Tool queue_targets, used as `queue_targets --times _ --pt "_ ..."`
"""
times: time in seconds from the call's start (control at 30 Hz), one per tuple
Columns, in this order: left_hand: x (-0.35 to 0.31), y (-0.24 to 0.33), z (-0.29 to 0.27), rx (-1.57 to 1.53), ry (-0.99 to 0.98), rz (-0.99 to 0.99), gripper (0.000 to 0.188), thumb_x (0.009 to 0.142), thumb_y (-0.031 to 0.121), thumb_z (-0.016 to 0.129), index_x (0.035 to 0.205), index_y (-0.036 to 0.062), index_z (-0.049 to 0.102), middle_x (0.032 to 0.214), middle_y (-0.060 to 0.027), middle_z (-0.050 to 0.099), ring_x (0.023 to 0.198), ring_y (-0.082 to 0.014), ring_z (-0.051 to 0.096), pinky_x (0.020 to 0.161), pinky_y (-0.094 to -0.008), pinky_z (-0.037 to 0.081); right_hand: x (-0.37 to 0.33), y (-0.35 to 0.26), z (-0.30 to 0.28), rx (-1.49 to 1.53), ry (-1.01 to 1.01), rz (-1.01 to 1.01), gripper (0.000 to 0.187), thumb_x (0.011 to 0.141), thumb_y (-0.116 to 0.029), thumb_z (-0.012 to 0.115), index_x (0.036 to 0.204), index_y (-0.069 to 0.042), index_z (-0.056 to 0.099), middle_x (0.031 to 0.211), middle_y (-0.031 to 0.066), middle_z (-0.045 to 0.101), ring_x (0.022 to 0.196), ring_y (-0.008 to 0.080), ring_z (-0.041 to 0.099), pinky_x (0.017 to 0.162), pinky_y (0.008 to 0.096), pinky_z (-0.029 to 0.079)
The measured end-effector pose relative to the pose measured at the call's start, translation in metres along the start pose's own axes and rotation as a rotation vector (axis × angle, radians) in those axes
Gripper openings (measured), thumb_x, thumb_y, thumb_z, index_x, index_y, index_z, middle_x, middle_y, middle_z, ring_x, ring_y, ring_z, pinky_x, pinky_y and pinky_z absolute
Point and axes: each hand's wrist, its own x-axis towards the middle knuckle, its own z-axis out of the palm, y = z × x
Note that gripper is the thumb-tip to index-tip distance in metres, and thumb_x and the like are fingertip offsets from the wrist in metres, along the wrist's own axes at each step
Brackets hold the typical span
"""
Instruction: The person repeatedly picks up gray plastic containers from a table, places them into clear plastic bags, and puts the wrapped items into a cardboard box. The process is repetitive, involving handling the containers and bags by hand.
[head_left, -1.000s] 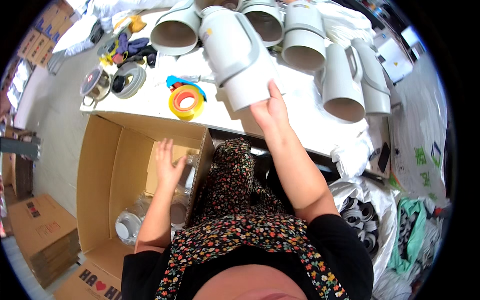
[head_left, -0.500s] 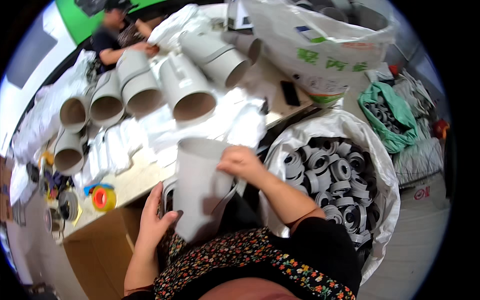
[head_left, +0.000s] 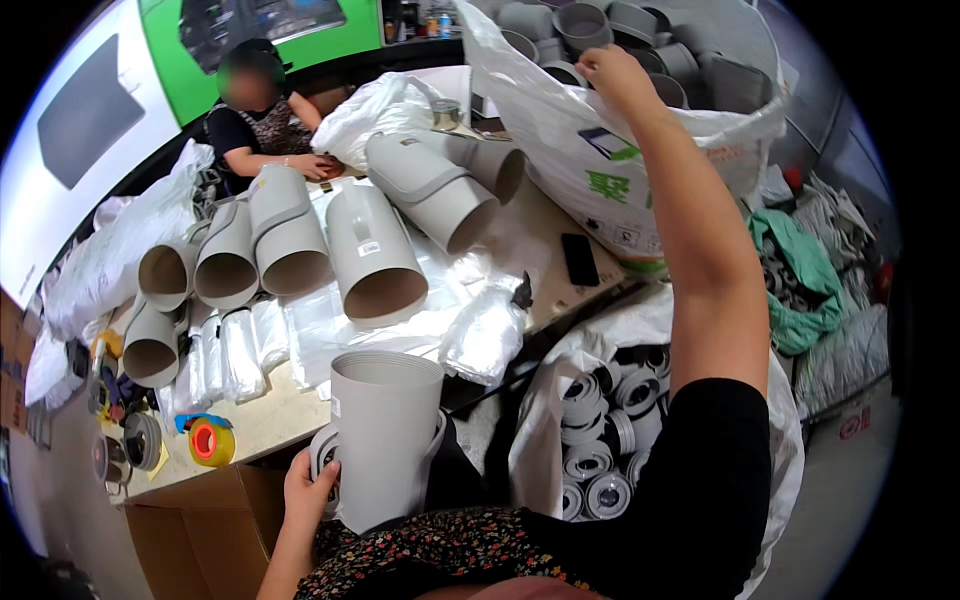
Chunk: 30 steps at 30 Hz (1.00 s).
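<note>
A grey plastic pipe fitting (head_left: 385, 440) stands nearly upright against my lap, its wide threaded mouth facing up. My left hand (head_left: 312, 483) grips it low on its left side, thumb over a round side opening (head_left: 326, 452). My right arm is stretched far forward to a large white woven sack (head_left: 600, 165). There my right hand (head_left: 608, 78) has its fingers curled together beside grey pipe pieces (head_left: 583, 28) in the sack's mouth. What those fingers pinch, if anything, is hidden.
Several grey branched pipe fittings (head_left: 375, 255) lie on the table over clear plastic bags (head_left: 480, 335). A black phone (head_left: 579, 260) and yellow tape roll (head_left: 211, 441) lie there too. A white sack of grey rings (head_left: 610, 495) stands at right, a cardboard box (head_left: 205, 520) below left. Someone (head_left: 255, 130) sits opposite.
My right hand has let go of the fitting's upper rim and reached forward and up to the large sack. My left hand has closed on the fitting's side.
</note>
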Motion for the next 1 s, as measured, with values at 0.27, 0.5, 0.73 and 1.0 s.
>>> queue_targets --times 0.27,0.5,0.73,1.0 --pt "0.007 -0.003 -0.011 -0.111 -0.057 -0.139 0.02 0.084 0.01 0.06 0.102 0.003 0.052 0.073 0.0002 0.055 0.06 -0.0077 0.054 0.051 -0.0209 0.043 0.003 0.084 0.174 0.041 -0.153 0.311 0.063 0.086 -0.052 0.042 0.114 0.002 0.054 0.128 0.0249 0.042 0.121 0.0388 0.038 0.1 0.045 0.032" --pt "0.0 -0.035 -0.07 -0.709 0.246 -0.061 0.023 0.09 0.03 0.054 0.098 0.008 0.051 0.085 -0.004 0.058 0.056 -0.0114 0.055 0.042 -0.0207 0.04 -0.01 0.027 -0.007 -0.07 0.793 -0.026 0.042 0.085 -0.03 0.052 0.112 0.003 0.055 0.119 0.022 0.052 0.11 0.0368 0.049 0.093 0.0386 0.039" --pt "-0.03 -0.003 -0.098 -0.236 0.416 0.353 0.046 0.092 0.025 0.049 0.131 0.0045 0.036 0.128 -0.0115 0.044 0.113 -0.0216 0.046 0.094 -0.0331 0.039 -0.272 -0.172 0.003 1.186 -0.089 0.191 0.035 0.081 -0.01 0.054 0.115 -0.004 0.055 0.111 0.0124 0.055 0.102 0.0241 0.053 0.087 0.0314 0.042" --pt "-0.019 0.039 -0.058 -0.23 0.015 0.142 0.042 0.088 0.029 0.059 0.116 0.0043 0.041 0.081 -0.0081 0.054 0.064 -0.0182 0.055 0.058 -0.0286 0.047 -0.501 -0.322 0.018 1.916 -1.348 0.951 0.037 0.082 -0.007 0.055 0.118 -0.003 0.055 0.095 0.0115 0.061 0.079 0.0203 0.064 0.068 0.0289 0.053"
